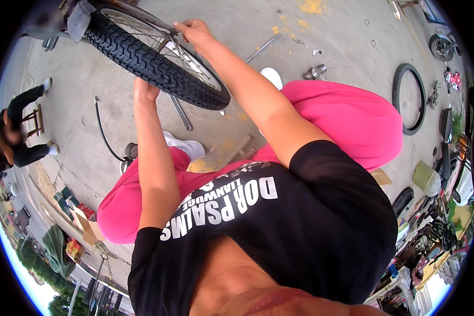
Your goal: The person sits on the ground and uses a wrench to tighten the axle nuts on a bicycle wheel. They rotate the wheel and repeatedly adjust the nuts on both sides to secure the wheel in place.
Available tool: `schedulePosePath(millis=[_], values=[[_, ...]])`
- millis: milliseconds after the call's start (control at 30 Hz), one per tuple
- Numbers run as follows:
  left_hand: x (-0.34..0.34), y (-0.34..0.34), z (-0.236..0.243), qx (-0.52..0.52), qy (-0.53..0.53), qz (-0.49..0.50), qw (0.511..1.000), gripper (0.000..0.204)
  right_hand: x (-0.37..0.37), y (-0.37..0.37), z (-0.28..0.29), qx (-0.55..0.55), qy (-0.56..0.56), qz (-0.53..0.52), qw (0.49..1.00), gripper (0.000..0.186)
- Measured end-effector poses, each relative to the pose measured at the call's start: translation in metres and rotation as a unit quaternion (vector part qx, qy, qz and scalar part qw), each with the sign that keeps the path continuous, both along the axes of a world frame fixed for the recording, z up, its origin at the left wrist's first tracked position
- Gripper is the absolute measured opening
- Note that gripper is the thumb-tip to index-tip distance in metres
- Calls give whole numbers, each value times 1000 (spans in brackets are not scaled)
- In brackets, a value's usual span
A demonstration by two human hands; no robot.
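A wheel with a knobby black tire (137,55), spokes and a silver rim hangs at the upper middle, attached to a vehicle at the top left. My left hand (145,88) grips the tire from below, its fingers partly hidden behind it. My right hand (194,32) is closed at the wheel's upper right side, beside a dark metal part; what its fingertips hold is too small to make out. A long spanner (181,115) lies on the concrete under the wheel, and a metal bar (263,47) lies to the right.
A seated person (18,142) is at left. A hose with gauge (105,139) and a metal cylinder (314,72) lie near my legs. A loose tire (408,73) lies at right, beside piles of parts. Boxes (87,226) sit at lower left.
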State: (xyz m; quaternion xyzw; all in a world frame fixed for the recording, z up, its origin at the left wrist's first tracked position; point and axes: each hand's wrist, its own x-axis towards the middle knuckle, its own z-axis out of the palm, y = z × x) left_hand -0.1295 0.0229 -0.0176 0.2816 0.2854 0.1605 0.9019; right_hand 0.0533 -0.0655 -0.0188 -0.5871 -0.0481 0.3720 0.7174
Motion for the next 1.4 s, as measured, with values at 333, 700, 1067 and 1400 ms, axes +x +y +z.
schedulePosePath(millis=[333,700,1067,1400], values=[[-28,16,-24,601,185,33,777,26,9,14,-2,-151,-51,77,984,35],[-7,6,17,97,219,-7,971,37,27,-14,3,-31,-380,208,901,28],[-15,6,1,554,238,-9,798,25,42,10,-1,-195,-261,292,899,35],[-4,4,14,37,186,-3,982,39,26,-18,16,-47,-415,267,869,33]])
